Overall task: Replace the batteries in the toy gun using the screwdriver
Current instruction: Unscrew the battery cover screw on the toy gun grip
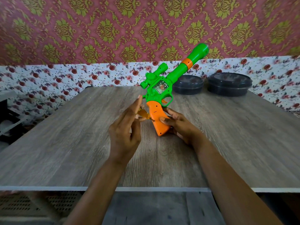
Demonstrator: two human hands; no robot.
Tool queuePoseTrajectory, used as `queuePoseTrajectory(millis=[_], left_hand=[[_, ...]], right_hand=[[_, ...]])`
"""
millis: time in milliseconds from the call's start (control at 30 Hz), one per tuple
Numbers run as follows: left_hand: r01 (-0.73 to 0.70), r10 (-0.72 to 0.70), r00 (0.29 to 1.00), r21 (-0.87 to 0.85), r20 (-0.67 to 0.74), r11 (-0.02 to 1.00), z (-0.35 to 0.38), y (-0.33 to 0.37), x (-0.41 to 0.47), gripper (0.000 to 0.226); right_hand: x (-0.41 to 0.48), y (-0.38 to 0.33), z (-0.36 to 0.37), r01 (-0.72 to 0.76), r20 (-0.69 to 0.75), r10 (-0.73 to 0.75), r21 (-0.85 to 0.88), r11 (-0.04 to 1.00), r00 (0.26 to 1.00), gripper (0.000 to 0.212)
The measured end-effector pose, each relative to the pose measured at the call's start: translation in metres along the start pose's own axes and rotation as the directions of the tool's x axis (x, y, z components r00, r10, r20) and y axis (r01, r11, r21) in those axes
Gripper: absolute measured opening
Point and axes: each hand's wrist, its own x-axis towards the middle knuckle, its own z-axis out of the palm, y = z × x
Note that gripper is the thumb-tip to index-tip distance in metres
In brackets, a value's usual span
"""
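Observation:
A green toy gun (164,85) with an orange grip (158,117) stands tilted on the wooden table (81,143), its barrel pointing up and to the right. My right hand (178,125) holds the orange grip from the right side. My left hand (126,127) is just left of the grip, fingers pinching a screwdriver with an amber handle (143,115). The screwdriver's tip meets the left face of the grip. Most of the handle is hidden behind my fingers.
Two dark round lidded containers (188,84) (229,83) sit at the back right of the table. A floral cloth hangs behind it under patterned wallpaper. The table's front edge (146,189) runs below my forearms. Shelving stands at the far left.

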Motion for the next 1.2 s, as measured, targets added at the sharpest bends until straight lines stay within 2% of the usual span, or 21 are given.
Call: queuePoseTrajectory(millis=[200, 333, 467, 667, 800, 933, 1067, 1200], left_hand=[[0.001, -0.001, 1.000, 0.010, -0.025, 1.000, 0.0001, 0.0022, 0.0003, 0.033], [0.097, -0.103, 0.993, -0.100, -0.057, 0.990, -0.0015, 0.0042, 0.0004, 0.026], [0.179, -0.194, 0.977, -0.157, -0.086, 0.971, -0.0010, 0.0067, 0.0008, 0.032], [0.081, -0.083, 0.993, -0.021, -0.090, 0.996, -0.0019, 0.0009, 0.0007, 0.019], [0.016, -0.014, 0.996, 0.021, -0.088, 1.000, -0.0013, 0.0014, 0.0000, 0.029], [-0.018, 0.021, 0.996, 0.035, -0.087, 0.999, -0.0011, 0.0013, -0.0001, 0.030], [0.071, -0.076, 0.988, -0.044, -0.136, 0.997, -0.0030, 0.0003, 0.0006, 0.020], [0.135, -0.157, 0.974, -0.142, -0.160, 0.981, -0.0019, 0.0028, 0.0002, 0.025]], right_hand=[[-0.0015, -0.0009, 0.0010, 0.002, -0.005, -0.002, 0.001, 1.000, 1.000, 0.049], [-0.0017, -0.0016, 0.0009, 0.007, 0.003, -0.007, 0.003, 1.000, 1.000, 0.049], [-0.0024, -0.0016, 0.0006, 0.019, 0.013, -0.019, -0.009, 1.000, 1.000, 0.050], [-0.0025, -0.0010, 0.0010, 0.018, 0.005, -0.018, -0.007, 1.000, 1.000, 0.051], [-0.0028, -0.0019, 0.0015, 0.014, 0.007, -0.014, 0.004, 1.000, 1.000, 0.049], [-0.0027, -0.0016, 0.0010, 0.010, 0.005, -0.010, -0.004, 1.000, 1.000, 0.050], [-0.0028, -0.0024, 0.0014, 0.010, 0.002, -0.010, -0.006, 1.000, 1.000, 0.050], [-0.0013, -0.0015, 0.0008, 0.003, 0.003, -0.003, -0.015, 1.000, 1.000, 0.051]])
